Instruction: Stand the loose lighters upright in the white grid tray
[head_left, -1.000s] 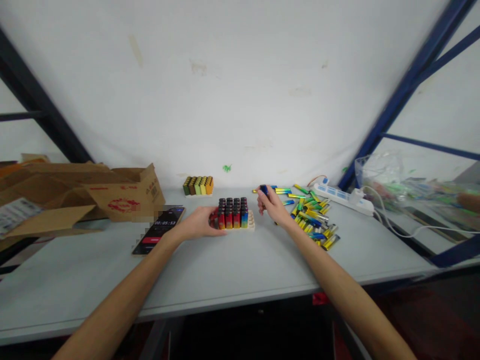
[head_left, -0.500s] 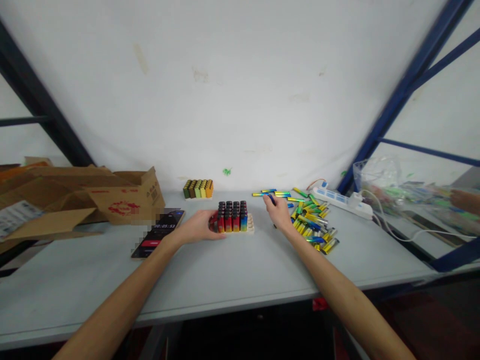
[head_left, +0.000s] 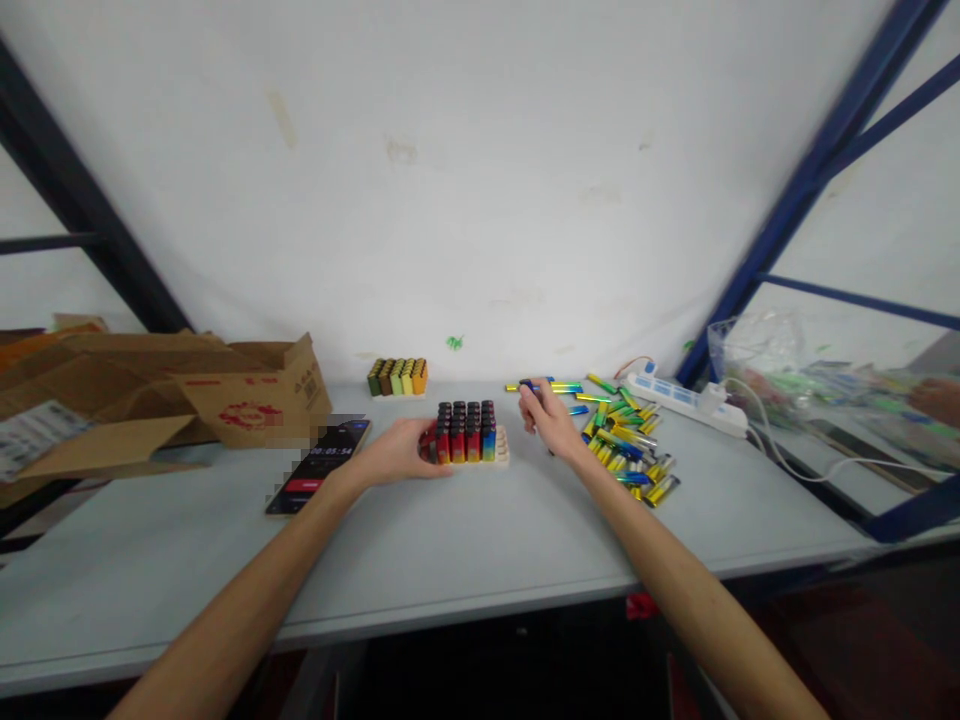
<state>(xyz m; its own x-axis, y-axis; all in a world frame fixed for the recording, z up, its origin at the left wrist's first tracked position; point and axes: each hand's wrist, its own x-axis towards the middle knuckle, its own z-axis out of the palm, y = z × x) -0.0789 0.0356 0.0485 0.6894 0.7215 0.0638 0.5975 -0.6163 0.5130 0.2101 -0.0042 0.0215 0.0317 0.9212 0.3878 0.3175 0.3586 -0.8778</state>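
Note:
My left hand [head_left: 403, 449] curls around the left side of a block of upright lighters [head_left: 466, 435], red-to-yellow and blue with black tops, standing in rows. They sit in a pale tray [head_left: 503, 447] whose right end shows bare slots. Over the table to the right of the tray, my right hand [head_left: 551, 415] is closed in a pinch around a lighter [head_left: 528, 385], of which only a dark blue end shows. Just beyond that hand lies a loose pile of shiny yellow, green and blue lighters [head_left: 622, 440].
A second block of green, brown and yellow lighters [head_left: 397, 378] stands by the wall. To the left are a phone with a running timer [head_left: 319, 465] and an open cardboard box [head_left: 251, 405]. On the right lie a white power strip [head_left: 686, 405], its cable and plastic bags [head_left: 757, 365].
My right hand has shifted slightly left and up, its fingers turned more towards the tray, with the dark end of the lighter still showing. My left hand stays on the block.

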